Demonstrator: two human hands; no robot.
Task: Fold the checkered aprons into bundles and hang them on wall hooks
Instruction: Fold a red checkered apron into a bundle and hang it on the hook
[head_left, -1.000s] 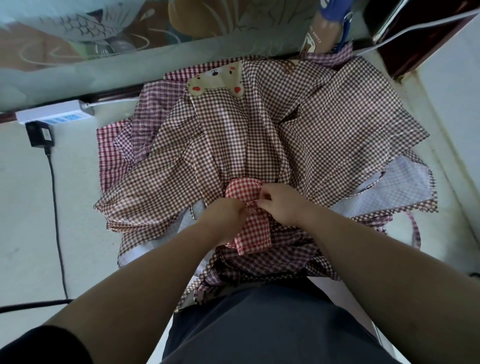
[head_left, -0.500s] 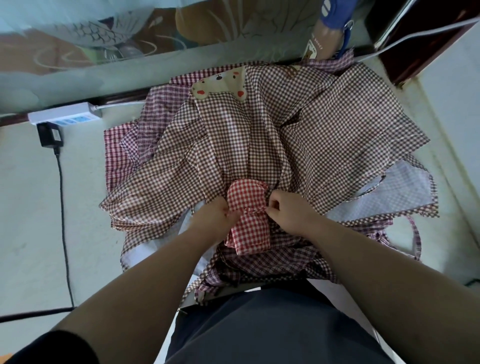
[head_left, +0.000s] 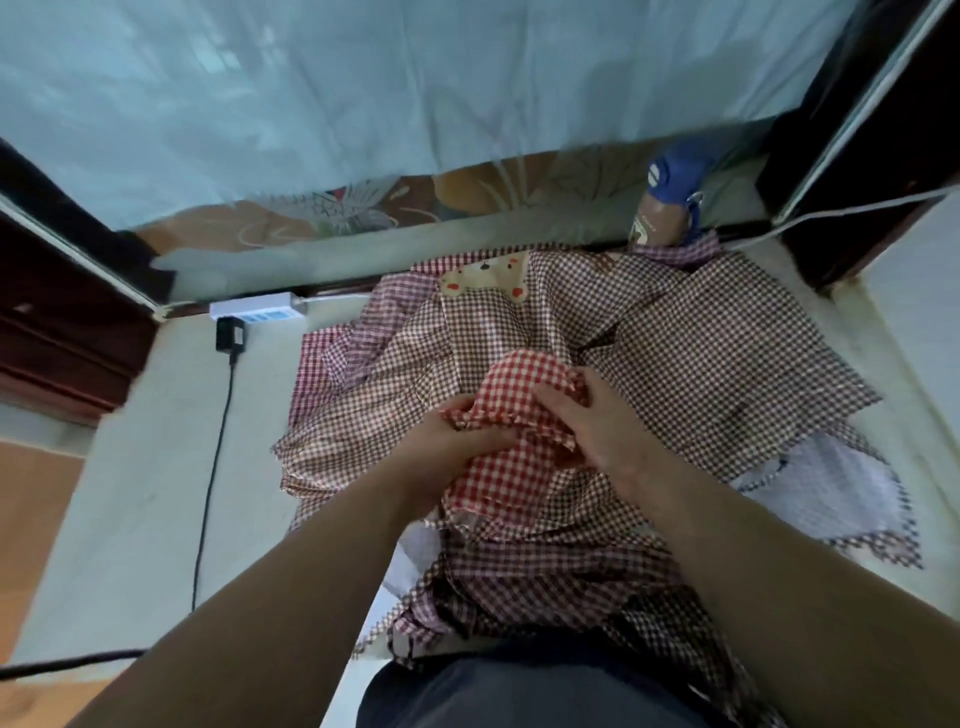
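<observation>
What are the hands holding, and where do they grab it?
Both hold the red checkered bundle: the left hand grips its left edge, the right hand its right side near the top.

1 red-checked bundle (head_left: 509, 395) | folded, crumpled, atop pile middle | brown-checked aprons (head_left: 701, 364) | heaped open, overlapping, spanning back edge to front edge of ledge (head_left: 156, 467)
</observation>
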